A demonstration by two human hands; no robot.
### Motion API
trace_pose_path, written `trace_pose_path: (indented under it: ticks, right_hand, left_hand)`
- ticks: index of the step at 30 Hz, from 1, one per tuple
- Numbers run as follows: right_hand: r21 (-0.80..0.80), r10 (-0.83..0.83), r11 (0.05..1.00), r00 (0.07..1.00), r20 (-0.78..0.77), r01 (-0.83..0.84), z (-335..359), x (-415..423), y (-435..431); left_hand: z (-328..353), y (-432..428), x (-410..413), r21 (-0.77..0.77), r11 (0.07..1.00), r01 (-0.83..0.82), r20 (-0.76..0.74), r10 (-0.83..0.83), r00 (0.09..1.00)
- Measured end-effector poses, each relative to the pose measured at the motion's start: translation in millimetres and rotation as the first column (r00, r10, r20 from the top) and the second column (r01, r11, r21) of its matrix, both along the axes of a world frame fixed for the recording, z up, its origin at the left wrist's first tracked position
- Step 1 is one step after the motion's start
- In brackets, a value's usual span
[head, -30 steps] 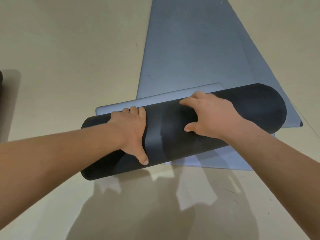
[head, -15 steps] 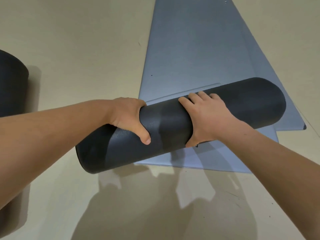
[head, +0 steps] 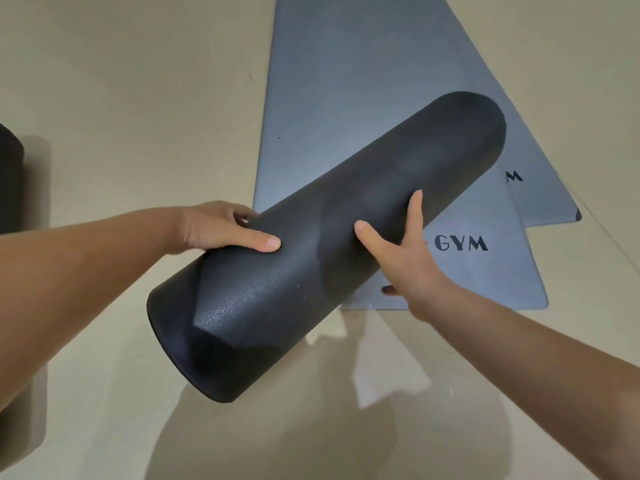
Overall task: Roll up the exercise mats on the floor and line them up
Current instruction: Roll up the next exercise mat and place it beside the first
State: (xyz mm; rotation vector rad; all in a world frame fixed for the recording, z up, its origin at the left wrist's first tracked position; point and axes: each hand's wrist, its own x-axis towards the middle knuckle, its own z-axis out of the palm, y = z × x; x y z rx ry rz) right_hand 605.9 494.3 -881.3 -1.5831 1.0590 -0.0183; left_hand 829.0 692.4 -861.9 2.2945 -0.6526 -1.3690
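A rolled-up black mat point(head: 311, 258) is held off the floor, tilted, with its near end low at the left and its far end up at the right. My left hand point(head: 221, 228) grips its upper left side, thumb lying across the roll. My right hand point(head: 401, 251) holds it from the right and below, fingers spread on the roll. Beneath lie flat grey mats: one printed "GYM" point(head: 485, 271) on top and another point(head: 547, 202) poking out under it to the right.
Another dark rolled mat point(head: 10, 181) shows at the left edge, mostly cut off by the frame. Beige floor point(head: 138, 98) surrounds the mats. My arms' shadows fall on the floor in front of me.
The black roll has come up off the grey mats and swung so its near end points toward me. My right hand shifted from on top to underneath. The "GYM" print is now uncovered.
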Motion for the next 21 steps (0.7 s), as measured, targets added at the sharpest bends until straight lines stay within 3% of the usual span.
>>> trace_pose_path:
  ticks: [2, 6, 9, 11, 12, 15, 17, 19, 21]
  right_hand:
    - [0.073, -0.045, 0.996, 0.999, 0.019, 0.043, -4, 6, 14]
    - [-0.018, -0.076, 0.997, 0.996, -0.049, 0.076, -1, 28, 18]
    - [-0.098, -0.053, 0.994, 0.992, -0.112, 0.043, 9, 45, 22]
    - [-0.136, -0.042, 0.991, 0.988, -0.151, 0.021, 14, 58, 26]
    - [-0.147, -0.033, 0.989, 0.983, -0.18, 0.006, 15, 66, 27]
    - [-0.162, -0.03, 0.987, 0.979, -0.202, -0.003, 11, 80, 31]
    - [-0.163, -0.077, 0.985, 0.994, -0.077, 0.064, 1, 76, 38]
    - [-0.035, -0.161, 0.986, 0.986, 0.043, 0.163, -20, 54, 45]
    - [0.245, -0.197, 0.949, 0.98, -0.039, 0.2, -44, 28, 49]
  left_hand:
    - [13, -7, 5, 0.041, 0.995, 0.093, 0.129, -0.098, 0.987]
    - [44, -20, 6, 0.195, 0.959, 0.206, 0.322, -0.261, 0.91]
    - [54, -22, -5, 0.373, 0.873, 0.316, 0.261, -0.425, 0.866]
    - [48, -21, -13, 0.387, 0.861, 0.331, 0.097, -0.394, 0.914]
    - [42, -18, -15, 0.381, 0.865, 0.325, 0.092, -0.386, 0.918]
    - [25, -2, -13, 0.329, 0.907, 0.264, 0.26, -0.356, 0.898]
    - [22, 9, -4, 0.234, 0.95, 0.205, 0.244, -0.262, 0.934]
    - [20, 17, 6, 0.168, 0.974, 0.155, 0.198, -0.187, 0.962]
    - [14, 18, 10, 0.125, 0.981, 0.147, 0.166, -0.167, 0.972]
